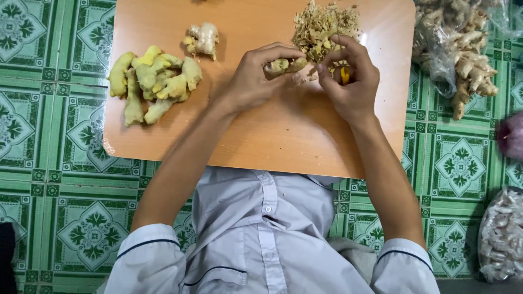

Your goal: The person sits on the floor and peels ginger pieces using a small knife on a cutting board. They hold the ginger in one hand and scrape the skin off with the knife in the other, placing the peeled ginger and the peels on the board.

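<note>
Counts, placed relative to the wooden board [261, 136]:
- Boards: 1.
- Hands over it: 2, left hand [256, 79] and right hand [351, 81].
- Ginger pieces in the hands: 1 [284, 66], at the board's upper middle.
- Peeled ginger heaps: 1 [155, 81], on the board's left part; roughly ten pieces, exact count unclear.
- Separate ginger knobs: 1 [202, 39], just above that heap.
- Peel piles: 1 [326, 24], at the board's top edge.
- Clear bags: 2, one of raw ginger [457, 54] off the board's right side, one of pale pieces [501, 237] below it.

Pale yellow ginger [284, 66] between fingers [272, 54]; tan peelings [326, 24] just beyond them; orange-brown board [272, 130] beneath; green-white patterned tiles [49, 163] around.
</note>
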